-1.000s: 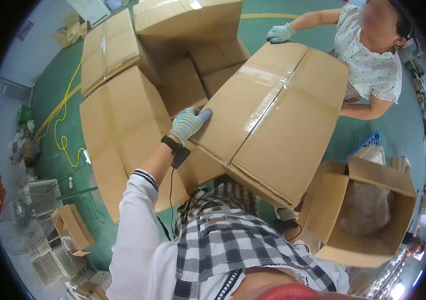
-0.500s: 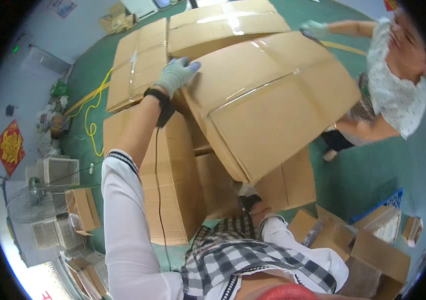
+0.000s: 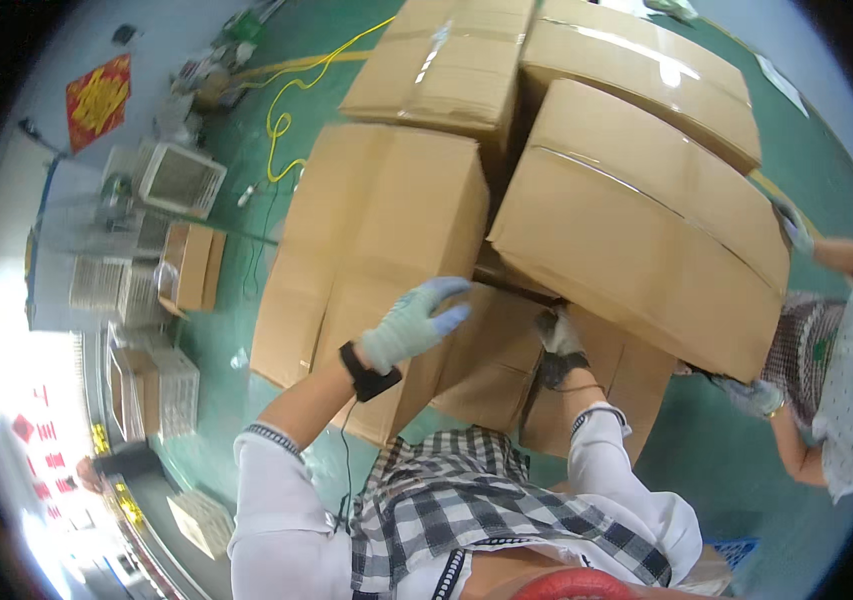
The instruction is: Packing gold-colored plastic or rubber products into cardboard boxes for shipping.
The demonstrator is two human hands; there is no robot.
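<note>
A large taped cardboard box (image 3: pixel 646 225) sits tilted at the right of a group of similar boxes. My right hand (image 3: pixel 561 345), in a glove, grips its near lower edge, with the fingertips partly hidden. My left hand (image 3: pixel 416 322), gloved and with a black wrist strap, is open in the air over the near left box (image 3: pixel 371 235), its fingers apart and holding nothing. Across from me, a co-worker's gloved hands (image 3: pixel 751 396) hold the right end of the tilted box. Beneath it lies flat brown cardboard (image 3: pixel 601 385).
Two more sealed boxes, one at the far left (image 3: pixel 446 65) and one at the far right (image 3: pixel 641 75), stand behind. A yellow cord (image 3: pixel 291 90) runs over the green floor. White crates (image 3: pixel 181 180) and a small open carton (image 3: pixel 191 265) line the left side.
My left hand has let go of the box's far left corner and drawn back toward me. The box has come down lower, and my view has swung left.
</note>
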